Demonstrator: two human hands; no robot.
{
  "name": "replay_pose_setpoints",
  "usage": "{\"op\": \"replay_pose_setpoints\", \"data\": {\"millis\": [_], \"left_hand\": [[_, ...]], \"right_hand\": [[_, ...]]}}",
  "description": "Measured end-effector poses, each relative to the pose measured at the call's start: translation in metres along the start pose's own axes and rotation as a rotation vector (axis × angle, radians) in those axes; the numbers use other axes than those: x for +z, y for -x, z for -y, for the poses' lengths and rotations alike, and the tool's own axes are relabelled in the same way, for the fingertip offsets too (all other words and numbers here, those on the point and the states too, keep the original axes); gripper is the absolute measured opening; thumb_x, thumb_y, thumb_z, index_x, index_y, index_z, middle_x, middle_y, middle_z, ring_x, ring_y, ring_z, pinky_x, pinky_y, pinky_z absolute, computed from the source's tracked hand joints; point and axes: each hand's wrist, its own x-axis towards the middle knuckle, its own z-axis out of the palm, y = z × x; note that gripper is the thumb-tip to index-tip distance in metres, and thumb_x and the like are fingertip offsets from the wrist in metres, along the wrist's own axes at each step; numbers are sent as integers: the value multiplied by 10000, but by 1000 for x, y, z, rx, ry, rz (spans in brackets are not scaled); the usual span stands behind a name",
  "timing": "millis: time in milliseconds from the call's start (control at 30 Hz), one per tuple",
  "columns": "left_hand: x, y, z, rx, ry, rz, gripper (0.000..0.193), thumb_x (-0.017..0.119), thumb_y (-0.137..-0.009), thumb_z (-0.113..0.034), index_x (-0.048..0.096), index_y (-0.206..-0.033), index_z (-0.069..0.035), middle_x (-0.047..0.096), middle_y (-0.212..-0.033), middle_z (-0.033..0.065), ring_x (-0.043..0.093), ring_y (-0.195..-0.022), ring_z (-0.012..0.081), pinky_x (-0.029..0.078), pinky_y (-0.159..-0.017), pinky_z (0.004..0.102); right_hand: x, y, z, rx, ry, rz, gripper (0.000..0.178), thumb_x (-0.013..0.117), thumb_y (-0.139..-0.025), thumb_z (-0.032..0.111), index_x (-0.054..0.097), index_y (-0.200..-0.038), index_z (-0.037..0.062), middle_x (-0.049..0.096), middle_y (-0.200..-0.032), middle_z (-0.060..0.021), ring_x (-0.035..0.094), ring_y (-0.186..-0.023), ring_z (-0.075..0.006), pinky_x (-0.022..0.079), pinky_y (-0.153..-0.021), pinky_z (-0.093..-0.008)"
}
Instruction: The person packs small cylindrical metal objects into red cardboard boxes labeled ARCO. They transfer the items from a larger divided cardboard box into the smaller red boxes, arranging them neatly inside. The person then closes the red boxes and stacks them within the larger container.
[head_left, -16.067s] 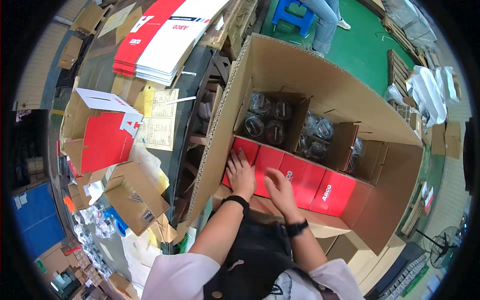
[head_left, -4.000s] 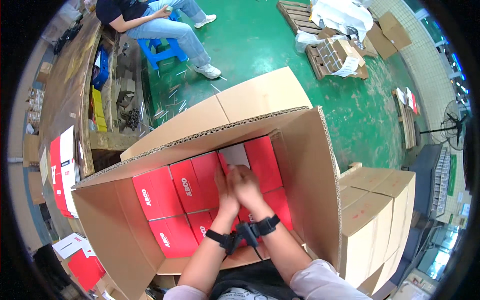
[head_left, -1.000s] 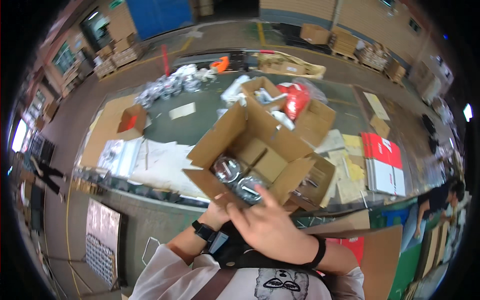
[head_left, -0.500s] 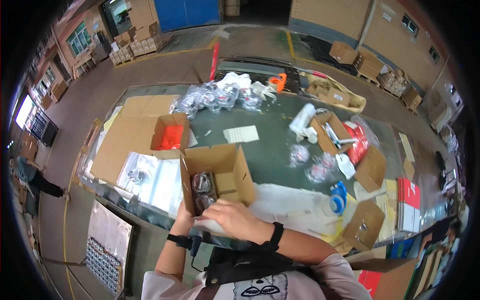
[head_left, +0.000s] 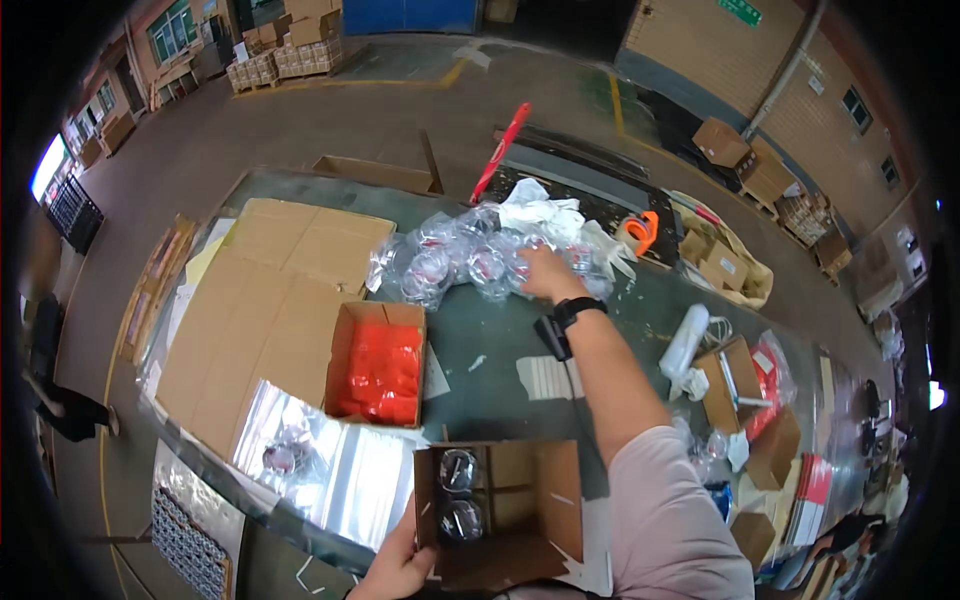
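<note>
My left hand (head_left: 398, 562) is closed on the left wall of an open cardboard box (head_left: 558, 500) at the near edge of the table. Inside, on its left side, sit two clear-wrapped round metal parts (head_left: 460, 470), one behind the other; cardboard dividers mark off the other compartments. My right arm stretches forward, and my right hand (head_left: 548, 275) is at a pile of round parts in clear plastic bags (head_left: 430, 268) at the far side. Its fingertips are partly lost among the bags, so their grip cannot be made out.
A small carton (head_left: 340, 365) of red packets stands left of the box, beside flat cardboard (head_left: 270, 260). One bagged part (head_left: 285, 457) lies on clear plastic sheeting. An orange tape dispenser (head_left: 640, 232) is at the far right. A person (head_left: 70, 410) stands off to the left.
My right hand has left the box and reached forward to the bagged pile. My left hand stays on the box. The view has shifted, and both parts in the box are now in plain sight.
</note>
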Motion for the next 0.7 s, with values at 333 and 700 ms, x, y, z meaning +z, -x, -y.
{"op": "replay_pose_setpoints", "data": {"millis": [333,700], "left_hand": [[-13,-24,-2,-21,-123,62,709,504,-827,-78,223,-1471,17,313,-1469,209,281,-1369,306,227,-1118,368],[-9,-22,-7,1,-125,-1,691,484,-826,-74,241,-1467,14,276,-1501,233,255,-1402,363,205,-1140,384]], "right_hand": [[41,29,21,-62,-9,-268,448,579,-742,-34,543,-1145,160,404,-1348,-176,444,-1178,-428,504,-887,-460],[35,56,55,-159,4,-165,697,690,-655,96,478,-1308,216,478,-1097,-163,509,-1042,-386,512,-792,-458]]}}
